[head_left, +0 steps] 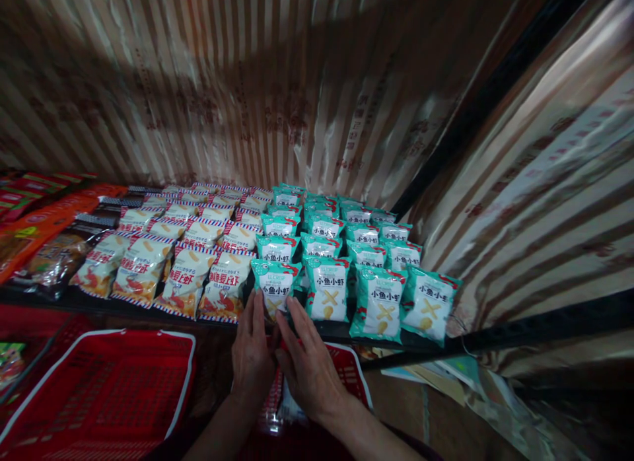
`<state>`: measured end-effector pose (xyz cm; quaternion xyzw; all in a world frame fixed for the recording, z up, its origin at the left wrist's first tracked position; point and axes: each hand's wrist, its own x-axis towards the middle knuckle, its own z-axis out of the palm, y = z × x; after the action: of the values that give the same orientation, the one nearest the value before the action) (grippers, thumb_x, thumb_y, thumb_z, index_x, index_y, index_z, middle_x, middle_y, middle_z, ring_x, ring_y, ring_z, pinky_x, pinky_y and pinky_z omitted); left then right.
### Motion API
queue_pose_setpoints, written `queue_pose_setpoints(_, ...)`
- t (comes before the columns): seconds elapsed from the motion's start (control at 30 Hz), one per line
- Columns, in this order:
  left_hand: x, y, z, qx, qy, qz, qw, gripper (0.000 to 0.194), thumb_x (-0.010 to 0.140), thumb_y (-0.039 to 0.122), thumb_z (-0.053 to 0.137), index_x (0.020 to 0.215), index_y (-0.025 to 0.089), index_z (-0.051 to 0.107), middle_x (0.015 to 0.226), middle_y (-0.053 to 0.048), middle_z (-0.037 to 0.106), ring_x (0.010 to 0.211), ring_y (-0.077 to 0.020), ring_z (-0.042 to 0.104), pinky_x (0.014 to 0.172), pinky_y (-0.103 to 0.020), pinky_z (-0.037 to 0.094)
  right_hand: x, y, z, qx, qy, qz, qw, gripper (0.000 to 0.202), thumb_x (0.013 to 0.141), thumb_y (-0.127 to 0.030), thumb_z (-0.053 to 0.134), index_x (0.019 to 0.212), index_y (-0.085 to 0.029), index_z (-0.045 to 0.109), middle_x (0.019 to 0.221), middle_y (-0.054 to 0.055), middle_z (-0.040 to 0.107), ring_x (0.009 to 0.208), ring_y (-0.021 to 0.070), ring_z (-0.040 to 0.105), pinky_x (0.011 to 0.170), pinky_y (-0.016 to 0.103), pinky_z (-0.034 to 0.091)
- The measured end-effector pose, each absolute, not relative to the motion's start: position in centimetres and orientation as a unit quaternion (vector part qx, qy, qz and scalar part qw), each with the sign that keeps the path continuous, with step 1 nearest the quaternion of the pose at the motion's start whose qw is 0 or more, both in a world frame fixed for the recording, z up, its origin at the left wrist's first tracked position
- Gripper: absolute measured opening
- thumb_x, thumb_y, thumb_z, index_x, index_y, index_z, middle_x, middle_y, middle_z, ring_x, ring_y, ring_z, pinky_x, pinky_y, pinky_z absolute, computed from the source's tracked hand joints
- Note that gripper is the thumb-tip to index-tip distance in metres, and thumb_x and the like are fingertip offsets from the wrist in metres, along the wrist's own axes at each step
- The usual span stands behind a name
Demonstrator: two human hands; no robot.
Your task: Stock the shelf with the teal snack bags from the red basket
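A green-and-white snack bag (277, 281) stands upright at the front of the shelf, left end of the green bags. My left hand (253, 358) has its fingertips on the bag's lower left side. On the lower right side lie the fingers of my right hand (308, 362). The bag is held between the two hands, and its lower part is partly covered by fingers. Right beside it stands another green snack bag (327, 289). To the left is a white-and-orange snack bag (224, 286) with a striped edge.
Several rows of both bag kinds fill the black shelf (302, 325). Brown packs (57, 253) and orange packs (54, 216) lie farther left. Below are a red basket (185, 375) and a second red basket (354, 375). Striped sheeting (277, 84) hangs behind; a black post (460, 131) rises right.
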<state>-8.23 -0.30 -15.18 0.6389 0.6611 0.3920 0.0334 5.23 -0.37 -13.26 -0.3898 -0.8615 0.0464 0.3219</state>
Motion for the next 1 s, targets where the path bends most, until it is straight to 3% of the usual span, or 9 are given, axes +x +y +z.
queue_pose_setpoints(0.3, -8.4, -1.3, -14.1, 0.633, 0.674, 0.378, -0.031, 0.058, 0.089, 0.033, 0.049, 0.140, 0.015, 0.031, 0.138, -0.018, 0.047, 0.125, -0.0250, 0.049, 0.087, -0.033, 0.054, 5.5, -0.3, -13.3, -0.394, -0.863, 0.021, 0.315, 0.063, 0.091, -0.011, 0.042, 0.148, -0.019, 0.019, 0.154, 0.015, 0.018, 0.142, 0.0292, 0.018, 0.103, 0.052, 0.042)
queue_pose_setpoints(0.43, -9.8, -2.6, -14.2, 0.654, 0.666, 0.351, -0.073, 0.050, 0.087, 0.027, 0.052, 0.134, 0.015, 0.039, 0.135, -0.017, 0.050, 0.121, -0.0256, 0.052, 0.085, -0.033, 0.055, 5.8, -0.4, -13.5, -0.389, -0.868, 0.026, 0.307, 0.064, 0.091, -0.013, 0.044, 0.149, -0.020, 0.017, 0.156, 0.014, 0.011, 0.142, 0.0308, 0.016, 0.104, 0.054, 0.041)
queue_pose_setpoints(0.7, -10.8, -4.7, -14.1, 0.727, 0.575, 0.357, -0.114, 0.037, 0.085, 0.011, 0.051, 0.121, 0.013, 0.050, 0.124, -0.016, 0.054, 0.115, -0.0224, 0.054, 0.089, -0.033, 0.053, 5.7, -0.7, -13.3, -0.384, -0.871, 0.033, 0.304, 0.067, 0.090, -0.014, 0.047, 0.149, -0.023, 0.016, 0.156, 0.012, 0.010, 0.142, 0.0312, 0.015, 0.105, 0.053, 0.040)
queue_pose_setpoints(1.0, -10.3, -4.1, -14.6, 0.736, 0.581, 0.325, -0.123, 0.042, 0.083, 0.007, 0.048, 0.125, 0.011, 0.048, 0.132, -0.018, 0.050, 0.121, -0.0264, 0.049, 0.093, -0.038, 0.051, 5.8, -0.9, -13.3, -0.377, -0.876, 0.034, 0.299, 0.068, 0.091, -0.013, 0.045, 0.150, -0.022, 0.013, 0.156, 0.013, 0.010, 0.142, 0.0312, 0.013, 0.105, 0.053, 0.039)
